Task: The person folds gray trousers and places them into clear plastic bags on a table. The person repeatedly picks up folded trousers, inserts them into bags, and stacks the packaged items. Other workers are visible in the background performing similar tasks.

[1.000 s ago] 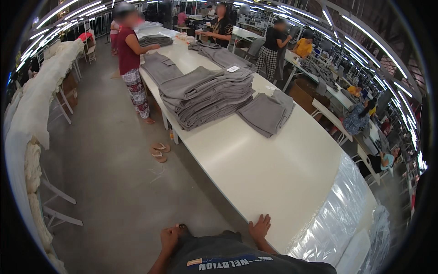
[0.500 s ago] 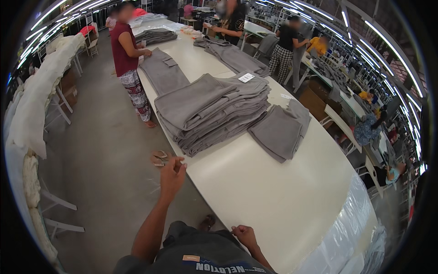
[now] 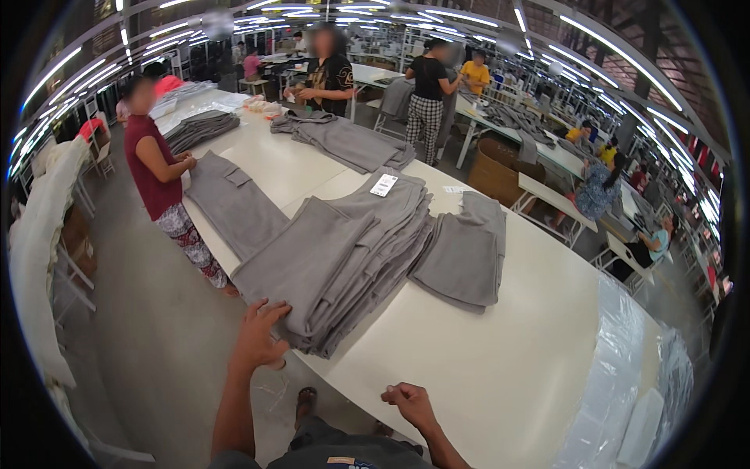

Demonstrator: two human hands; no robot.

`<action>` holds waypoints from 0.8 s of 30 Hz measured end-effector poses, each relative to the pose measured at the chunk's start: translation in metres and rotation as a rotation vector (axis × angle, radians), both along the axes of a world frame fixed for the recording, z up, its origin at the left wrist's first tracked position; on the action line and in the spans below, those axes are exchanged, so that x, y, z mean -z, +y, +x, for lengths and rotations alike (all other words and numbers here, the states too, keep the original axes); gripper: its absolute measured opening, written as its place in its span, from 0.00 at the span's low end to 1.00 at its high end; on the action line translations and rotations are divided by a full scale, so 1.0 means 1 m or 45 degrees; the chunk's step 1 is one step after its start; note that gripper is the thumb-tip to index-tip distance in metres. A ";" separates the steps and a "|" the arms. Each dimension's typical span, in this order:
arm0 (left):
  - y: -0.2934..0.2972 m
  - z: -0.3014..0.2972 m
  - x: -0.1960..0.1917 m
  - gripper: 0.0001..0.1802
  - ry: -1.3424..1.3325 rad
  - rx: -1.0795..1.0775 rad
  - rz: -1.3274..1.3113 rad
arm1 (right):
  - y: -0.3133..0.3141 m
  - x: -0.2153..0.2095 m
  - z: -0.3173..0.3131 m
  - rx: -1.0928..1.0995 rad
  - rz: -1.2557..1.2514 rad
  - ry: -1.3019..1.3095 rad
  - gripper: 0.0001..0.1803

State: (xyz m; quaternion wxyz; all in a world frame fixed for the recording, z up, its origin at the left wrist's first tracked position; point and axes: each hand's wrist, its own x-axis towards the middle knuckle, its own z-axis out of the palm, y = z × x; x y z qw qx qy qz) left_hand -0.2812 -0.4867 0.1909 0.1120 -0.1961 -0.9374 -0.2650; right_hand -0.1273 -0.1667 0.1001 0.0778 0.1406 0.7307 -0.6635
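A thick stack of folded grey trousers (image 3: pixel 312 246) lies on the long white table, with a white paper tag (image 3: pixel 383 184) on top. My left hand (image 3: pixel 262 332) is at its near left corner, thumb and fingers spread, the fingertips at the edge of the cloth. Whether they press on it I cannot tell. Over the table's near edge, my right hand (image 3: pixel 410 402) is loosely closed, with nothing visible in it. Right of the stack lies a separate folded grey pair (image 3: pixel 461 258), with another white tag (image 3: pixel 455 189) by its far end.
More grey trousers lie farther along the white table (image 3: pixel 375 375): one pair (image 3: pixel 234 191) at left, others (image 3: pixel 344 141) at the back. Clear plastic sheeting (image 3: pixel 605 344) covers the right end. A person in a maroon top (image 3: pixel 156 168) stands at the left edge; another in black (image 3: pixel 324 78) stands behind.
My left hand has come forward to the stack's corner and its fingers have spread. My right hand has moved a little over the table, still curled. My view has turned and tilted up.
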 end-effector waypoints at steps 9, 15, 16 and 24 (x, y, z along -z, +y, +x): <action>-0.037 -0.077 0.020 0.28 0.218 0.357 0.169 | -0.200 -0.059 -0.097 -0.458 -0.765 -0.237 0.21; -0.035 -0.133 -0.029 0.18 0.401 0.575 0.388 | -0.260 -0.066 -0.162 0.123 -0.827 0.248 0.27; -0.035 -0.137 -0.036 0.18 0.416 0.617 0.369 | -0.265 -0.064 -0.177 0.205 -0.794 0.317 0.24; -0.041 -0.109 -0.041 0.17 0.445 0.676 0.444 | -0.243 -0.054 -0.215 0.265 -1.533 0.519 0.23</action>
